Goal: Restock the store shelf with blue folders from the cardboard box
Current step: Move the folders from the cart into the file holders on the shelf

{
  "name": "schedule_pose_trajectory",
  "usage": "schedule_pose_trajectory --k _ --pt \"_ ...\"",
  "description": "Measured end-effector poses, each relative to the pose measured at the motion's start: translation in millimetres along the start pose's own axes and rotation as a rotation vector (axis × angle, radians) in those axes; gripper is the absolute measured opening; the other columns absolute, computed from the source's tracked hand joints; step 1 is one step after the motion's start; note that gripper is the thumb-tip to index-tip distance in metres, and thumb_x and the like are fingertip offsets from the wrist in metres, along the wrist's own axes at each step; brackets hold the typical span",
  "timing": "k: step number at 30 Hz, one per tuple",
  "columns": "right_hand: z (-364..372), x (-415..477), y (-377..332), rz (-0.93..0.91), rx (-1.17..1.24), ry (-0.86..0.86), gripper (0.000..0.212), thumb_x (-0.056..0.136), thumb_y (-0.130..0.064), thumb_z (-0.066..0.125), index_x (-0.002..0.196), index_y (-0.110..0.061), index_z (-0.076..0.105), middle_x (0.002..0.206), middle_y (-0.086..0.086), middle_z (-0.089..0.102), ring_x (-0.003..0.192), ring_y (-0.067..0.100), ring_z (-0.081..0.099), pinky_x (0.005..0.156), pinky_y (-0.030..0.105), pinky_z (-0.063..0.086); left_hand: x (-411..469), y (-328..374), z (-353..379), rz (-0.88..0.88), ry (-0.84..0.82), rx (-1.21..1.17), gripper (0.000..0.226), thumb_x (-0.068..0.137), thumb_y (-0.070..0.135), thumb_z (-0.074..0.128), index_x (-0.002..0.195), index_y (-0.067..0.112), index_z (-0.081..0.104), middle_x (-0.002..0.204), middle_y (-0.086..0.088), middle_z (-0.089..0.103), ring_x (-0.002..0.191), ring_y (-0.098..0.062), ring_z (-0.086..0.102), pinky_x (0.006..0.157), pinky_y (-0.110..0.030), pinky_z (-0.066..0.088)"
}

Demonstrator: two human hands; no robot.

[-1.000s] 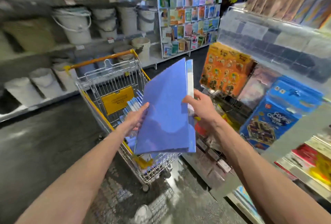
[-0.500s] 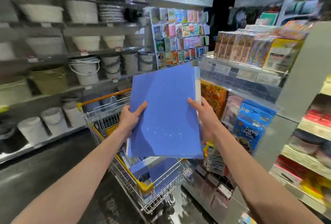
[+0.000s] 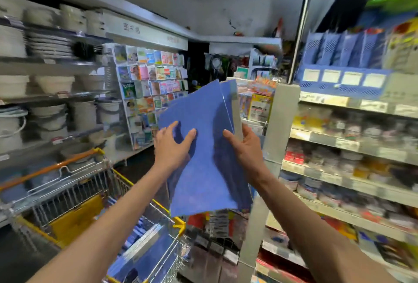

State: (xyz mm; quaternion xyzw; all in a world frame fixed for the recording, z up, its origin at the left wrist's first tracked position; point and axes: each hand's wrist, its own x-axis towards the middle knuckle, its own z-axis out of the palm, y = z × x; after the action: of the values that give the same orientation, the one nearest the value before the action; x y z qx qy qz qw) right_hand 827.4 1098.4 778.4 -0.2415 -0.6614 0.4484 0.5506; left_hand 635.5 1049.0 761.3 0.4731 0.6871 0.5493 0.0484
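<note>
Nearest me, low on my left, a wire cart with an orange handle carries a pile of folders in the same blue. Above its far corner I hold the blue folders upright in the air at chest height, fanned a little at the top. My left hand lies on the front near the left edge, thumb and forefinger spread and fairly straight, pressing rather than curling. My right hand grips the right edge, thumb on the front, fingers wrapped behind. The folders hang just left of the shelf, not touching it. Blue file holders stand on top. Further off are a card rack and blurred white buckets.
</note>
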Motion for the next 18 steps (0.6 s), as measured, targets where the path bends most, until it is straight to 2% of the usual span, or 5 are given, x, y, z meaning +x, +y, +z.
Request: schedule_pose_trajectory --k 5,8,11,16,18 --pt "-31 -18 -43 -0.07 -0.023 0.042 0.024 0.096 -0.016 0.067 0.119 -0.022 0.069 0.112 0.003 0.075 0.104 0.021 0.072 0.089 0.042 0.059 -18 99 57 -0.065 -0.367 -0.516 0.086 0.09 0.078 0.046 0.157 0.025 0.036 0.164 -0.004 0.032 0.153 -0.027 0.022 0.124 -0.048 0.021" --pt "-45 -25 -61 -0.023 0.047 0.048 0.028 0.099 -0.028 0.061 0.122 -0.015 0.068 0.103 0.0 0.077 0.095 0.018 0.074 0.078 0.035 0.058 -31 130 71 -0.127 -0.451 -0.778 0.097 0.078 0.089 0.046 0.145 0.021 0.052 0.137 -0.011 0.062 0.129 -0.033 0.058 0.106 -0.05 0.049" --pt "-57 -31 -68 0.013 0.031 0.045 0.033 0.1 -0.037 0.056 0.126 -0.019 0.068 0.104 -0.003 0.077 0.096 0.015 0.074 0.07 0.026 0.057 -41 147 82 0.001 -0.593 -0.844 0.085 0.083 0.081 0.055 0.152 0.034 0.04 0.135 -0.016 0.063 0.115 -0.031 0.068 0.086 -0.05 0.061" --pt "-96 -36 -72 0.043 0.046 0.077 0.029 0.102 -0.04 0.05 0.118 -0.029 0.072 0.109 -0.001 0.076 0.103 0.018 0.072 0.085 0.036 0.058 -53 162 105 0.153 -0.579 -0.767 0.061 0.1 0.054 0.052 0.155 0.038 0.031 0.144 0.007 0.056 0.123 -0.005 0.061 0.099 -0.029 0.055" --pt "-110 -36 -74 0.056 0.033 0.067 0.027 0.103 -0.039 0.049 0.113 -0.032 0.073 0.11 -0.004 0.076 0.105 0.015 0.071 0.089 0.036 0.057 -57 162 110 0.154 -0.579 -0.765 0.057 0.101 0.057 0.047 0.152 0.033 0.038 0.146 0.006 0.055 0.132 -0.009 0.055 0.111 -0.039 0.047"
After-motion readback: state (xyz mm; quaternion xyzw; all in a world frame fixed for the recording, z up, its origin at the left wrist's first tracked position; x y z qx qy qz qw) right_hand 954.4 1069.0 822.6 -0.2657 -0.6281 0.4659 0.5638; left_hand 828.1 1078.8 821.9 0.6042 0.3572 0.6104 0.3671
